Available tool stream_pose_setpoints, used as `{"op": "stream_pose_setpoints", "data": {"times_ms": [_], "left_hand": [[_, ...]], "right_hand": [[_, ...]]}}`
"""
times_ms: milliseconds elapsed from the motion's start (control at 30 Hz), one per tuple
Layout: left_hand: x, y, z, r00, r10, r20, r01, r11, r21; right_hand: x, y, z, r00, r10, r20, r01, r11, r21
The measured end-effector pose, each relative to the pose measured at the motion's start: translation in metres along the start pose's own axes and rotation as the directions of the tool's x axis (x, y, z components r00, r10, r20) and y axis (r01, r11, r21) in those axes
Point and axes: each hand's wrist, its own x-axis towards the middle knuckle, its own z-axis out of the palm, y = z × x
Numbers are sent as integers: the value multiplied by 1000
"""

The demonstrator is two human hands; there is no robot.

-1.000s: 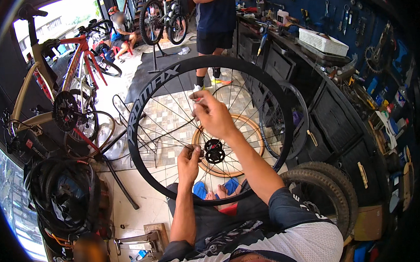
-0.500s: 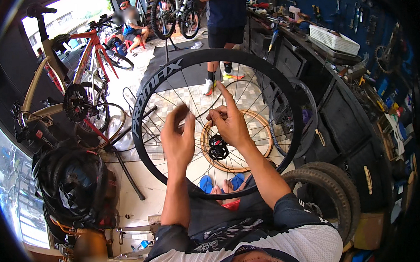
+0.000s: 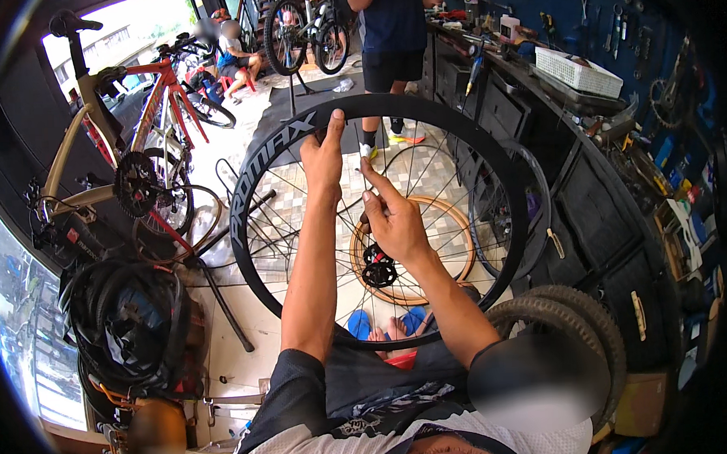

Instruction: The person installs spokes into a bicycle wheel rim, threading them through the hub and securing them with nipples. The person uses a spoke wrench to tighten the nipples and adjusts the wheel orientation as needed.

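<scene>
A black bicycle wheel (image 3: 513, 212) with a deep rim and white lettering stands before me, its thin spokes running to a black hub (image 3: 378, 267) with a red part. My left hand (image 3: 324, 160) grips the rim at its upper left, thumb on the near face and fingers behind. My right hand (image 3: 397, 225) is among the spokes above the hub, index finger stretched upward and the other fingers curled. Something small and dark shows by those curled fingers; I cannot make out what it is. The wheel's lower edge is by my lap.
A tan-rimmed wheel (image 3: 462, 263) lies on the tiled floor beyond. Two knobby tyres (image 3: 603, 330) lean at my right, near a tool-strewn workbench with a white basket (image 3: 580, 71). Bicycles (image 3: 134, 176) stand left. A person (image 3: 392, 39) stands ahead; a blurred dark shape (image 3: 540, 373) is at my right shoulder.
My left hand has moved up from in front of the spokes and taken hold of the rim. The right hand has shifted slightly down. A blurred dark shape has appeared by my right shoulder.
</scene>
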Motion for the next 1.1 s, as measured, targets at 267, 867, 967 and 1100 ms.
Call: {"op": "stream_pose_setpoints", "data": {"times_ms": [267, 867, 967, 1100], "left_hand": [[8, -5, -9, 949, -183, 255, 256, 921, -292], [10, -2, -11, 915, -239, 326, 330, 908, -260], [10, -2, -11, 911, -251, 327, 342, 902, -262], [9, 1, -12, 902, -264, 342, 362, 893, -266]], "right_hand": [[12, 10, 1, 999, -23, -42, 19, 995, -95], [13, 0, -4, 999, 20, -36, -25, 985, -172], [13, 0, -3, 999, 7, -37, -14, 983, -182], [11, -2, -2, 998, -7, -57, -3, 984, -175]]}}
